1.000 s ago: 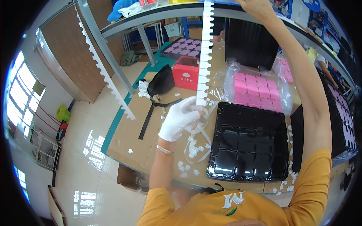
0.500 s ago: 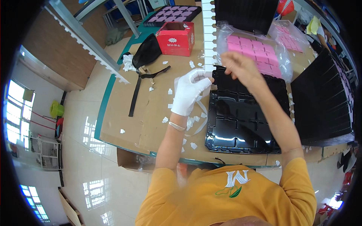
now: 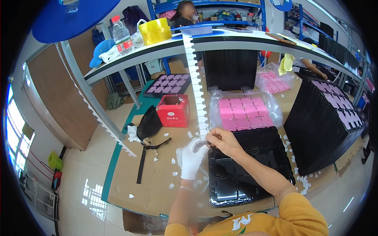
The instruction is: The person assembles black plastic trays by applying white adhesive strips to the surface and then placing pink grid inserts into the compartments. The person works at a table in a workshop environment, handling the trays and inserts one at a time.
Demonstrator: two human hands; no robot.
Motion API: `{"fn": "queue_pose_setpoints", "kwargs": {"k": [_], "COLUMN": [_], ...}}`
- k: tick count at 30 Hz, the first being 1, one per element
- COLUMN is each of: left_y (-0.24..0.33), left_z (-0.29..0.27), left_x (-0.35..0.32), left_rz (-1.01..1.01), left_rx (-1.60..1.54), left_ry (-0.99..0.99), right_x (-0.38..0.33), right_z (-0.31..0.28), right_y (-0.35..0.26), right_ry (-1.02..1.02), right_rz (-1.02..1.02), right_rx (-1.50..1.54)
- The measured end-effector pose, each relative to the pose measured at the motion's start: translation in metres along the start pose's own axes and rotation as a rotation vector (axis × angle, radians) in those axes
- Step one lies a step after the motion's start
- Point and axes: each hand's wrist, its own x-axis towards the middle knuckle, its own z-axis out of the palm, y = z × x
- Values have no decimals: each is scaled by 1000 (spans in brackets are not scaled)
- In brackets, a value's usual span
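Observation:
A long white strip (image 3: 196, 90) with notched edges runs down from a roll on a blue reel (image 3: 204, 32). My left hand (image 3: 192, 160), in a white glove, pinches the strip's lower end. My bare right hand (image 3: 223, 142) is closed at the same end, fingertips touching the left ones; whether it grips the strip or a small piece of it is hidden. Under my right forearm lies a glossy black plastic tray (image 3: 230, 194) with moulded compartments. Small white cut pieces (image 3: 173, 161) are scattered over the cardboard-covered table (image 3: 122, 179).
Pink pads in a clear bag (image 3: 244, 112) lie beyond the tray. A tall stack of black trays (image 3: 311, 129) stands right. Left are a red box (image 3: 173, 111) and a black strap (image 3: 140, 167). A shelf (image 3: 153, 57) crosses above, holding yellow tape rolls (image 3: 155, 31) and a bottle (image 3: 122, 35).
The view has tilted up, bringing in the shelf and reel. My right hand has come from above the tray's far edge to the strip's end, meeting my left hand.

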Motion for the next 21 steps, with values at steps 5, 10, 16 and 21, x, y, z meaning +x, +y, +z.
{"fn": "queue_pose_setpoints", "kwargs": {"k": [5,10,16,21], "left_y": [-3,-6,-8,-15], "left_z": [-4,4,11,11], "left_x": [-2,1,2,13], "left_rz": [1,175,486,499], "left_rx": [-21,168,490,506], "left_ry": [22,111,240,223], "right_x": [-5,-6,-11,-9], "right_z": [7,10,8,-7], "right_y": [-9,-5,-16,-15], "right_ry": [36,83,149,91], "right_rz": [-72,34,67,182], "right_rx": [-54,38,-11,33]}}
